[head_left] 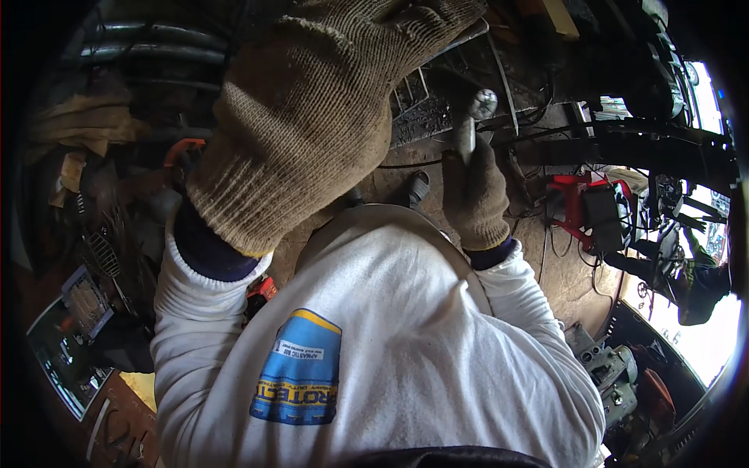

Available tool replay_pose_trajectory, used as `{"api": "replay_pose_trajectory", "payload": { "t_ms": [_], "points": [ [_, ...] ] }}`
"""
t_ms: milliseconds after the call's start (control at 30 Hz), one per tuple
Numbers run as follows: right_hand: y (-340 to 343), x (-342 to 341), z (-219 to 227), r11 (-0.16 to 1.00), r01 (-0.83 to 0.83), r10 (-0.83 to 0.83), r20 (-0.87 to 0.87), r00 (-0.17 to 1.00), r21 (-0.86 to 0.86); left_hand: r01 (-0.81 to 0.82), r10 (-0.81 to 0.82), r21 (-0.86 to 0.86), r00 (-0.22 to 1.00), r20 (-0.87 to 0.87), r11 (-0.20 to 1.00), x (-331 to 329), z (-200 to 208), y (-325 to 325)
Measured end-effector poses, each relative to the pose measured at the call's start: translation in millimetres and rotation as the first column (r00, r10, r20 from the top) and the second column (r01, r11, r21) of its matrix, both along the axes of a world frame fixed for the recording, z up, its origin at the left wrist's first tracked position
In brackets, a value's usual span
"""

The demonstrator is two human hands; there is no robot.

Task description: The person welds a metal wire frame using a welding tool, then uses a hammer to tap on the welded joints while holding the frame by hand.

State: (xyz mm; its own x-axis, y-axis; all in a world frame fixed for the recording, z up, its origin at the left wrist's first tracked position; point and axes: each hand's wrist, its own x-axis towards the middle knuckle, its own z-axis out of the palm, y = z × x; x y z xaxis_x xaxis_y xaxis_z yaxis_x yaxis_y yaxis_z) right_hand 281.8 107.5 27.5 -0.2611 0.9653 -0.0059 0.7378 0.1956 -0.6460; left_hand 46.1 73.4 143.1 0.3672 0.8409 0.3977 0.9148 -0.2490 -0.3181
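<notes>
While my gloved right hand (476, 191) grips the hammer (472, 125) upright for swinging; my left hand (304, 117) lies spread on the metal grate (421, 117), steadying it.

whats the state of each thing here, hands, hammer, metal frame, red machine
left hand: gloved, raised close to the camera, resting up on the metal; what it grips is hidden
right hand: gloved, closed around the hammer handle
hammer: held upright, head up, over the frame
metal frame: dark, lying flat on the bench
red machine: standing on the floor, cables trailing from it
</notes>
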Motion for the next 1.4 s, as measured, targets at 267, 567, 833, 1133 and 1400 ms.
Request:
{"api": "replay_pose_trajectory", "payload": {
  "t_ms": [267,567,833,1133,1400],
  "points": [
    [15.0,3.4,-12.0,0.96,-0.148,0.199,0.204,0.958,-0.238,-0.014,0.06,0.186,0.968,-0.244,0.982,4.5,1.8,0.7],
    [14.1,2.8,-22.1,0.963,-0.101,0.177,0.302,0.937,-0.251,0.007,0.003,0.097,0.995,-0.101,0.995,-0.4,-5.7,-1.5],
    [13.1,3.7,-14.8,0.998,-0.037,0.037,0.014,0.999,0.045,-0.07,0.069,0.021,0.997,0.014,0.997,5.3,-1.1,1.4],
    [1.3,5.4,-2.3,0.994,-0.098,0.096,0.057,0.994,0.04,-0.01,0.01,0.003,1.0,0.01,1.0,0.1,1.6,3.1],
    [5.0,3.4,-13.4,0.954,-0.174,0.228,0.213,0.95,-0.242,0.058,-0.057,0.015,0.997,-0.047,0.998,2.2,6.4,3.2]
  ]
}}
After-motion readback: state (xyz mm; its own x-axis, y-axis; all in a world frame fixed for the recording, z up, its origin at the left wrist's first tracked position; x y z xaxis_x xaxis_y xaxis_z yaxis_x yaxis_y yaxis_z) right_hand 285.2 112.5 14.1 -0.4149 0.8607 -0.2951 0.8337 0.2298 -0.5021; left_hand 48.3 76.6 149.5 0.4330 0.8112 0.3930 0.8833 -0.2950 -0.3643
